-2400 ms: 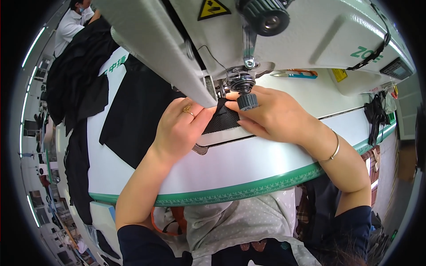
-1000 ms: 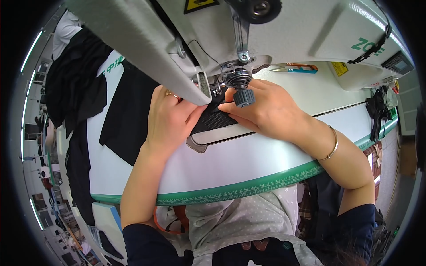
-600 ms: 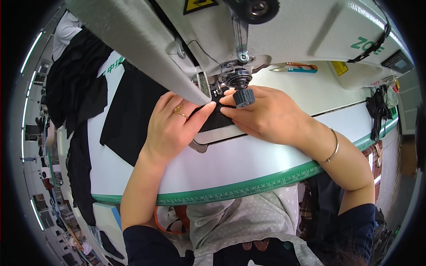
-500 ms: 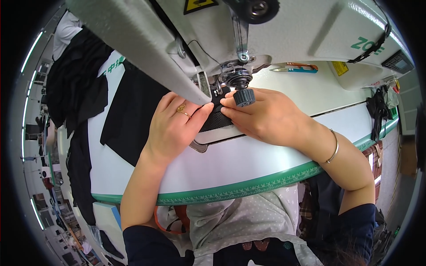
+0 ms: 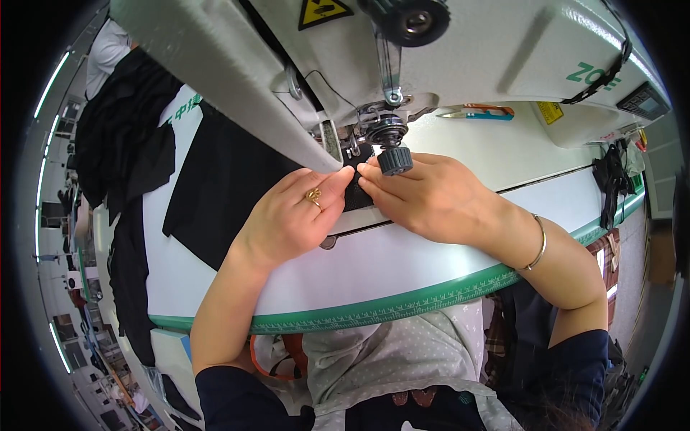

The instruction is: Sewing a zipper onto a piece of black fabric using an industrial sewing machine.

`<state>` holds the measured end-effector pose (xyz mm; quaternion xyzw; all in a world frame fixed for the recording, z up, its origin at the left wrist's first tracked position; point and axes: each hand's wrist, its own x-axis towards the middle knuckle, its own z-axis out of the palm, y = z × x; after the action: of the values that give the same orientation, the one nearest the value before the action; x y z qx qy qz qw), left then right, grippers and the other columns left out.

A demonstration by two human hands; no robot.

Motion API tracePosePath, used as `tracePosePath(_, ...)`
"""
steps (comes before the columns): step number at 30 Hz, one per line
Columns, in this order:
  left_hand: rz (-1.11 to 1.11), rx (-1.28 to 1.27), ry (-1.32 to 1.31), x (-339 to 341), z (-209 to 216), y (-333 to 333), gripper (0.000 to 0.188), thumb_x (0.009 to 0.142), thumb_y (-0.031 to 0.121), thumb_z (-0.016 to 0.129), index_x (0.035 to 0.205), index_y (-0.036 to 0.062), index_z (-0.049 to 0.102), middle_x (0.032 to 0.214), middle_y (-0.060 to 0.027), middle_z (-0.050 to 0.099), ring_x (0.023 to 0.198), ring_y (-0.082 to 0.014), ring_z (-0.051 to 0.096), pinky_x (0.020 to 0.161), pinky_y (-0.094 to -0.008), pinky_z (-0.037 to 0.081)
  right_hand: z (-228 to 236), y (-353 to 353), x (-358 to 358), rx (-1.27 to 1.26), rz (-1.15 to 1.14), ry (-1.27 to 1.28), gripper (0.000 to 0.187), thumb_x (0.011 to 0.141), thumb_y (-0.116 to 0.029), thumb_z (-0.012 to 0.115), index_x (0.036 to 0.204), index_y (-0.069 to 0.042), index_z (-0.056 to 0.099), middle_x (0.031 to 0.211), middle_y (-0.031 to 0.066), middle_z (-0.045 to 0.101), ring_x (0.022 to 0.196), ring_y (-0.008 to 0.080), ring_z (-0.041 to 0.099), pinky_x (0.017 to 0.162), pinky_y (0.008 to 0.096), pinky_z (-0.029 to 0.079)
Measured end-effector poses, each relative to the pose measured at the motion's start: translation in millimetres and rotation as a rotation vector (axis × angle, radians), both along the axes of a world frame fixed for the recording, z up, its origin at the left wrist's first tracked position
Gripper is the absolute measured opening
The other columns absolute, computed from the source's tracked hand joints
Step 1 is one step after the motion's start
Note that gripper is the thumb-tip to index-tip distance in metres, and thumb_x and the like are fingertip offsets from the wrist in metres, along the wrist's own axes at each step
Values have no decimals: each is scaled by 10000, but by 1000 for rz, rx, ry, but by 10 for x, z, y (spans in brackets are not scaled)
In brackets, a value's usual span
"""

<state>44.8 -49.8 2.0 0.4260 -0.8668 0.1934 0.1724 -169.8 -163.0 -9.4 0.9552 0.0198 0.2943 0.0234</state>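
A white sewing machine (image 5: 496, 50) stands over the table, its metal presser foot (image 5: 353, 149) just beyond my fingertips. Beneath it lies black fabric (image 5: 223, 169), spread to the left, with a mesh-textured part (image 5: 357, 195) showing between my hands. My left hand (image 5: 287, 223), with a gold ring, pinches the fabric close to the foot, thumb and index together. Opposite it, my right hand (image 5: 442, 197), bangle at the wrist, has its thumb and index closed on the same fabric. The round tension knob (image 5: 394, 161) hides part of its fingers.
Thread snips (image 5: 480, 112) with an orange and blue handle lie on the machine bed behind my right hand. Heaped black cloth (image 5: 126, 122) is at the far left. A green ruler strip (image 5: 402, 305) edges the table near me. Black scraps (image 5: 611, 179) hang at the right.
My left hand has shifted slightly toward me and right, its fingertips now close to the right hand's. The right hand has slid a little toward me. Less mesh shows between them.
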Motion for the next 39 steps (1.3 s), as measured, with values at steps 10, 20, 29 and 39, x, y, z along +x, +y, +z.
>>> tracePosePath(10, 25, 115, 153, 47, 6, 1, 170, 757, 23, 711, 921, -13, 686, 1081, -53, 657, 850, -220, 612, 783, -345, 525, 1, -25, 1, 45, 24, -12, 286, 745, -83, 690, 1014, 11, 711, 1096, 91, 701, 993, 208, 685, 844, 323, 583)
tracePosePath(20, 191, 165, 111, -70, 63, 87, 406, 754, 16, 678, 1160, 4, 670, 1085, -73, 644, 918, -226, 629, 834, -339, 533, -33, -49, 24, 86, 31, -48, 234, 761, -73, 652, 962, 41, 692, 995, 97, 688, 952, 227, 638, 823, 305, 562)
tracePosePath(29, 164, 150, 126, -131, 48, 114, 384, 757, 2, 674, 1136, -58, 658, 1072, -111, 642, 934, -234, 634, 826, -337, 544, -11, -232, 113, 628, -21, -27, 178, 777, -52, 702, 954, -58, 719, 878, 87, 654, 888, 292, 615, 763, 399, 514)
tracePosePath(39, 151, 110, 170, -130, 21, 99, 344, 786, -6, 671, 1124, -70, 653, 1082, -107, 633, 987, -249, 637, 846, -347, 538, 14, -165, 61, 82, 15, -33, 210, 750, -95, 629, 940, -31, 691, 1000, 47, 618, 1017, 193, 594, 860, 300, 552)
